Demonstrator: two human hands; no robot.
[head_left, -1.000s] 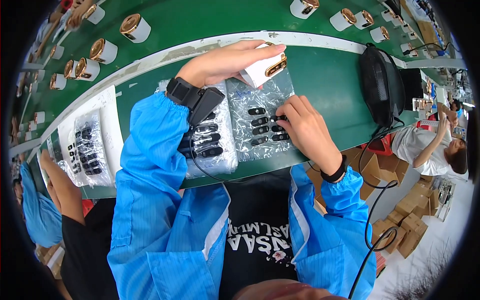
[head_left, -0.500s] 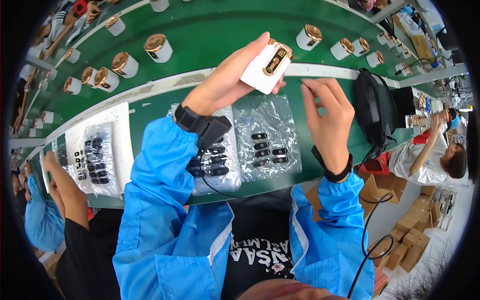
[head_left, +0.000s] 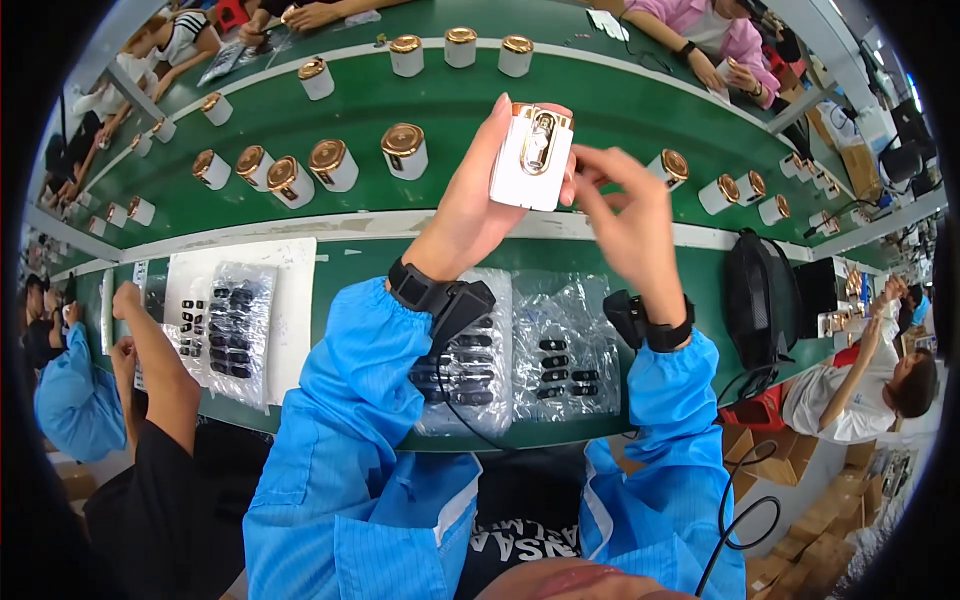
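My left hand (head_left: 468,205) is closed around a white device (head_left: 520,182) with a gold rim, raised over the bench. On the face turned toward me is an elongated, gold-edged recess. My right hand (head_left: 640,215) is just right of the device, slightly blurred, with thumb and forefinger bent together by its side; any small piece between them is too small to make out. Below my hands, small black oval parts (head_left: 553,360) lie in rows on a clear plastic sheet (head_left: 600,400). Beside it, a bubble-wrap bundle (head_left: 470,415) bears more black parts, partly covered by my left wristband.
White-and-gold devices (head_left: 404,160) stand along the green belt (head_left: 370,230) beyond the pale rail. Left, a white board (head_left: 290,290) carries more black parts. A black mesh bag (head_left: 762,300) lies at right. Co-workers sit left, right and across; cardboard boxes (head_left: 840,500) are at lower right.
My right hand has come in from the right, up to the device. The device has been turned more upright in my left hand. The view has shifted, showing more of the far bench.
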